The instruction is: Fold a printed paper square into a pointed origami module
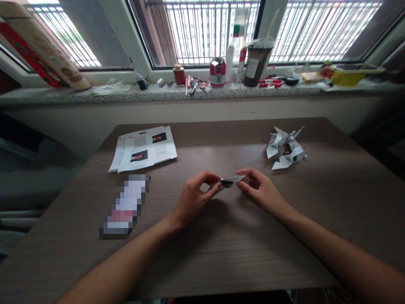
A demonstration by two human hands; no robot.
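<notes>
A small piece of folded paper (232,180), white with a dark printed patch, is held above the middle of the table. My left hand (196,192) pinches its left end between thumb and forefinger. At the other end, the thumb and fingers of my right hand (260,188) close around the pointed tip. Beyond my right hand lies a cluster of folded paper pieces (286,148) with spiky points. Printed paper sheets (144,147) rest in a flat stack at the far left of the table.
On the brown table (202,261), a phone-shaped object (126,207), blurred out, lies left of my left hand. The windowsill (126,96) behind carries a red can (217,72), a lidded drink cup (255,63), a clear bottle (233,52), a yellow container (348,76) and small tools.
</notes>
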